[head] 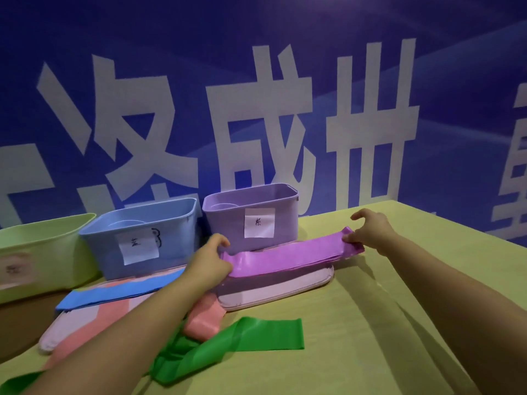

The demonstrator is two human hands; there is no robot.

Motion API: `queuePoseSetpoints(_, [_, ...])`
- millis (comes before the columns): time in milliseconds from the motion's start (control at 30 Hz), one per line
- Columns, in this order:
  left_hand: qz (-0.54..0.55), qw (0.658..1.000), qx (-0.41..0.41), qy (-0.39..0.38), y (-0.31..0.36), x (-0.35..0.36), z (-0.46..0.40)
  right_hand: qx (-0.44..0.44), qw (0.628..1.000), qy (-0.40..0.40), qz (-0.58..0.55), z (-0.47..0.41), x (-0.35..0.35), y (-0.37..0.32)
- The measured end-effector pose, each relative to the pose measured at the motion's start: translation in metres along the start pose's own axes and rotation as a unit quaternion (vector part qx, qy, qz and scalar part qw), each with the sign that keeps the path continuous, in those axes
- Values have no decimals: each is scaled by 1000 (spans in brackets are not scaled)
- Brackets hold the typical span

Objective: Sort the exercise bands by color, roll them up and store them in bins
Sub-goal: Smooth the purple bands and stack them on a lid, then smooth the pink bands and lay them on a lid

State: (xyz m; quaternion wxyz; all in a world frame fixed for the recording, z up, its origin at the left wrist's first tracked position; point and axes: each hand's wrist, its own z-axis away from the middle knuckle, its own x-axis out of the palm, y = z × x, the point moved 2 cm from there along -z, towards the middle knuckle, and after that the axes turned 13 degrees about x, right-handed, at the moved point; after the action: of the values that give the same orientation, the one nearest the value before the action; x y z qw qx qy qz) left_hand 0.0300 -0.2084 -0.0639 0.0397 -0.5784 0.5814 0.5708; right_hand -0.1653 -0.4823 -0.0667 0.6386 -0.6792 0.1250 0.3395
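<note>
A folded purple band (288, 256) is stretched flat above a pale lid (273, 289), just in front of the purple bin (228, 223). My left hand (209, 265) pinches its left end and my right hand (368, 232) pinches its right end. A blue band (119, 290) lies on a second pale lid (52, 337) before the blue bin (97, 243). Pink bands (204, 317) and a green band (242, 336) lie loose near my left forearm. A green bin (57, 246) stands at far left.
The yellow-green table (370, 323) meets a blue banner wall (285, 81) right behind the bins. Its right edge runs diagonally past my right arm. Another green strip (14, 383) shows at the bottom left corner. Paper labels mark the bin fronts.
</note>
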Motion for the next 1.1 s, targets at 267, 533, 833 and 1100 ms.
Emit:
queuePoseSetpoints(267, [-120,990,19,-79,-5,33,-6,-25,994,19,101,-18,24,17])
queuePoseSetpoints(533, [-243,965,21,-94,-6,27,-7,-46,989,47,136,-16,29,22])
queuePoseSetpoints(833, [-23,998,11,-55,16,-18,13,-121,984,91,89,46,27,-25])
queuePoseSetpoints(1100, [121,991,-21,-55,17,-88,81,-225,964,-97,105,160,63,-77])
